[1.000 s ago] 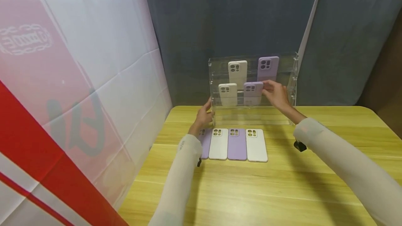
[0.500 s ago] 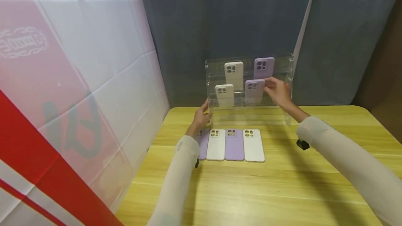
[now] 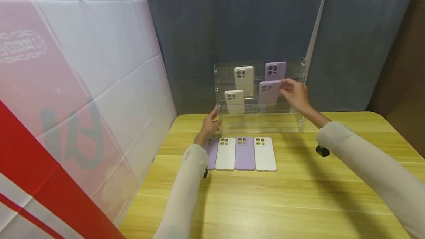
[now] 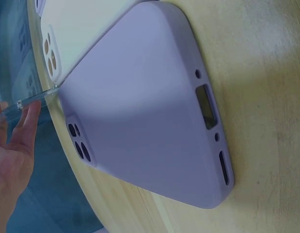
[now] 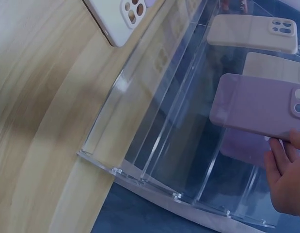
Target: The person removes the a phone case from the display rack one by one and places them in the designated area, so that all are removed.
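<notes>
My right hand (image 3: pixel 294 93) pinches the right edge of a purple phone case (image 3: pixel 269 93), which stands upright before a clear tiered display rack (image 3: pixel 260 125). In the right wrist view, thumb and fingers hold this purple case (image 5: pixel 259 104) near its camera end. My left hand (image 3: pixel 210 125) grips the rack's left side panel, and the left wrist view shows its fingertips (image 4: pixel 32 114) at the clear edge. On the rack stand another purple case (image 3: pixel 275 71) at upper right, a white case (image 3: pixel 244 80) at upper left and a second white case (image 3: pixel 234 101) below it.
Several cases lie in a row on the wooden table (image 3: pixel 245 202) in front of the rack, alternating purple (image 3: pixel 245 154) and white (image 3: pixel 265 154). A dark curtain (image 3: pixel 232 17) hangs behind. At the left is a pale printed cloth (image 3: pixel 116 47).
My right hand has raised the purple case and shifted it rightward relative to the rack. The left hand keeps its grip on the side panel. The head view has shifted slightly.
</notes>
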`<state>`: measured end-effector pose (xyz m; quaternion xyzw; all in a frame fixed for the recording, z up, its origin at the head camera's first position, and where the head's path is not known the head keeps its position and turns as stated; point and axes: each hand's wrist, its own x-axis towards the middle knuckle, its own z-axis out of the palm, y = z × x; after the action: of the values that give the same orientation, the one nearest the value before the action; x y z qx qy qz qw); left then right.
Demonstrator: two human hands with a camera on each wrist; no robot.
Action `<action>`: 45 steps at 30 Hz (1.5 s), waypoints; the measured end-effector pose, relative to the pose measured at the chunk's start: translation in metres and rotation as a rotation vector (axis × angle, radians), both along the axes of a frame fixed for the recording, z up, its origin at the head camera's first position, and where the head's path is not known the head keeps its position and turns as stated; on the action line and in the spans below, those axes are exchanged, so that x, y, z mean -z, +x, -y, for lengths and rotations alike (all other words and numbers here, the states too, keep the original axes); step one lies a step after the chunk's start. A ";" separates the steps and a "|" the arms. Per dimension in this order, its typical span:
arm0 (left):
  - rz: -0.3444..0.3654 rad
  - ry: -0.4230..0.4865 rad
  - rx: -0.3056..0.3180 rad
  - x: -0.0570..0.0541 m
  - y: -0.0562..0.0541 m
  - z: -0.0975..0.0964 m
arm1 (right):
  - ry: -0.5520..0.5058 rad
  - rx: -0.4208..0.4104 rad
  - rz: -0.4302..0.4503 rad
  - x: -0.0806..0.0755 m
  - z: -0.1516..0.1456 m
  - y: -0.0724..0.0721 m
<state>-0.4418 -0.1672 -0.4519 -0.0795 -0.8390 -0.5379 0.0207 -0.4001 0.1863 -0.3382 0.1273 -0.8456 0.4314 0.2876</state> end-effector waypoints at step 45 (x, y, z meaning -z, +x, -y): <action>-0.002 0.021 0.005 0.002 -0.005 0.003 | 0.078 -0.004 0.056 0.006 -0.026 0.032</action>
<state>-0.4466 -0.1699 -0.4542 -0.0819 -0.8331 -0.5467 0.0209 -0.3679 0.2124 -0.3441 0.1281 -0.8692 0.4021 0.2578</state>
